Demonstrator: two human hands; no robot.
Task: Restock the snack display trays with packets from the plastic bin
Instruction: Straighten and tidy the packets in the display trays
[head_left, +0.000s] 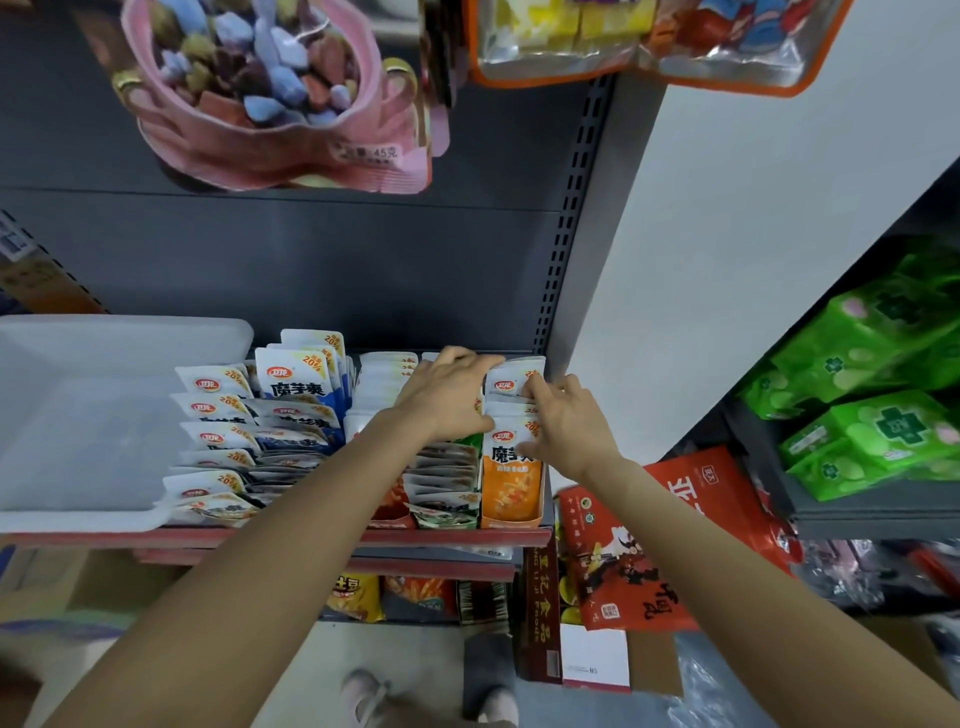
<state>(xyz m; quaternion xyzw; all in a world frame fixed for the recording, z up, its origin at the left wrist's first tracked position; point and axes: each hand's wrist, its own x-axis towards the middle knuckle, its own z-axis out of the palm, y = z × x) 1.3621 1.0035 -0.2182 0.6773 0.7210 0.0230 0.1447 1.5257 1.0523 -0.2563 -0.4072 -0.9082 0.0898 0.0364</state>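
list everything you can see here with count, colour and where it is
plastic bin: one, translucent white, left end of the shelf
blue packets: count unclear, white and blue, rows just right of the bin
orange packets: one row, white and orange, tray at the right end of the shelf
green packets: one row, middle tray, mostly hidden by the arm
pink bag: one, hanging top left
green packs: several, side shelf at right
red bags: at least two, leaning low right
left hand: over the middle trays, fingers on packet tops
right hand: pinching an orange-row packet
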